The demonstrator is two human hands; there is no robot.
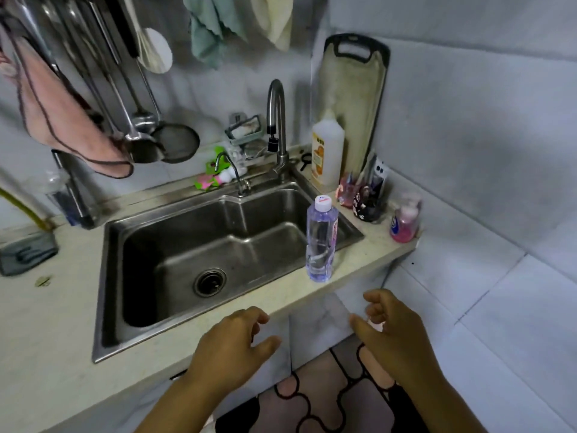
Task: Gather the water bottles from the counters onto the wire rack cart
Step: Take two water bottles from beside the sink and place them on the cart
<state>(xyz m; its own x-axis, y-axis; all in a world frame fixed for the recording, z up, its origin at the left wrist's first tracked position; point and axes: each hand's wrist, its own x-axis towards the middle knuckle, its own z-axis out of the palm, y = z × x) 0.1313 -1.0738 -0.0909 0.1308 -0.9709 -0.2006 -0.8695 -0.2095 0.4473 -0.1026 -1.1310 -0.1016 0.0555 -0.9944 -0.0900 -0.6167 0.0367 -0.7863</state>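
— Water bottle (pixel 321 242): where do we see it?
— Upright on the counter (pixel 46 332), at the sink's (pixel 193 245) front right corner, white cap on.
— And our hands?
— Left hand (pixel 232 345) and right hand (pixel 395 334) hover below the counter edge, fingers loosely curled and apart, holding nothing.

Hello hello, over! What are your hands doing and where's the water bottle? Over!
Left hand and right hand both open, empty, below the counter edge. Water bottle upright on the counter beside the sink, untouched. Nothing in the way.
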